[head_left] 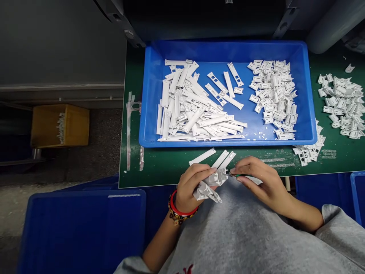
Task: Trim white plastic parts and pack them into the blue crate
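My left hand (193, 185) is closed around a bunch of white plastic parts (216, 177), whose moulded ends stick out towards the right. Just beyond those ends, my right hand (258, 179) pinches a small thin tool (233, 175) with a dark tip and a bit of green. Most of the tool is hidden by the fingers, so I cannot tell its exact kind. The tip is close to the white parts; whether it touches them is unclear. Several long white strips (203, 156) lie on the green table past my left hand.
A blue bin (228, 143) on the green table (159, 167) holds long white strips at left and short white pieces (275, 91) at right. More short pieces (343, 104) are heaped right of it. A yellow bin (76, 125) and a blue crate (82, 232) are at left.
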Demonstrator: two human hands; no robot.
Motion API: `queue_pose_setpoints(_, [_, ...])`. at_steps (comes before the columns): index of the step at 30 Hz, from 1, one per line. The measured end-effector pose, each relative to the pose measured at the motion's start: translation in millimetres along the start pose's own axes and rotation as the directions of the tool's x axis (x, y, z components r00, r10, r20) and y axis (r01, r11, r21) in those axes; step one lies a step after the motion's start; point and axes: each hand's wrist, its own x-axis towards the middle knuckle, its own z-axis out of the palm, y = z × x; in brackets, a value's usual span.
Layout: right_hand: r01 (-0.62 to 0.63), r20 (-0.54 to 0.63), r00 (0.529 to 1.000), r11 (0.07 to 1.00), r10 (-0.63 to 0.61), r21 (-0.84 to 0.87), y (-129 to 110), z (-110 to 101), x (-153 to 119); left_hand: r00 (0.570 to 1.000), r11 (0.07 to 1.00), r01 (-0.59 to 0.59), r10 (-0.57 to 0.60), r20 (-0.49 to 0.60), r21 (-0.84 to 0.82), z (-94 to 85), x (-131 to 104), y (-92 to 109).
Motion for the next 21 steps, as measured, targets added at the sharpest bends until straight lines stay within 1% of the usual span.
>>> queue_pose_setpoints(4, [0.045, -0.086, 0.995, 0.989, -0.057, -0.142, 1.4, 7.1, -2.3, 0.999, 1.0, -0.025, 0.025, -0.028, -0.008, 1.2, 0.3, -1.8])
queue_pose_setpoints(7, [0.022, -0.164, 0.984, 0.968, -0.066, -0.252, 3.6, 9.4, -2.1, 0.999, 0.999, -0.037, 0.037, -0.02, 0.0, 1.7, 1.7, -1.6])
queue_pose_setpoints(9, [-0.01, -0.21, 0.976, 0.964, -0.048, -0.265, 4.2, 7.9, -0.9, 0.999, 0.999, -0.038, 0.038, -0.008, 0.001, 1.6, 2.2, -1.1])
queue_pose_setpoints(10, [-0.02, -0.211, 0.977, 0.968, -0.034, -0.249, 4.0, 6.7, -0.1, 0.999, 0.999, -0.032, 0.032, -0.007, 0.006, 1.5, 2.3, -0.8])
queue_pose_setpoints(11, [-0.019, -0.192, 0.981, 0.974, -0.025, -0.227, 3.4, 5.4, 0.6, 1.0, 1.0, -0.025, 0.025, -0.01, 0.016, 1.4, 2.4, -0.7])
queue_pose_setpoints(13, [-0.006, -0.113, 0.993, 0.978, -0.018, -0.208, 1.6, 3.8, 2.0, 1.0, 0.999, -0.014, 0.014, -0.013, 0.04, 1.2, 2.4, -0.6])
queue_pose_setpoints(15, [0.007, -0.013, 1.0, 0.973, -0.011, -0.23, -0.3, 4.3, 3.4, 1.0, 0.998, -0.016, 0.016, -0.004, 0.059, 1.2, 2.4, -0.6])
queue_pose_setpoints(17, [0.019, 0.055, 0.998, 0.963, -0.004, -0.269, -1.6, 6.5, 4.8, 1.0, 0.997, -0.021, 0.02, 0.005, 0.075, 1.4, 2.3, -0.6])
queue_pose_setpoints(19, [0.018, 0.083, 0.997, 0.953, 0.008, -0.303, -1.9, 9.2, 5.9, 1.0, 0.996, -0.027, 0.027, 0.007, 0.088, 2.1, 1.9, -0.5])
queue_pose_setpoints(21, [0.011, 0.083, 0.996, 0.943, 0.018, -0.334, -1.5, 11.2, 6.5, 1.0, 0.995, -0.031, 0.031, 0.002, 0.097, 3.0, 1.2, -0.3])
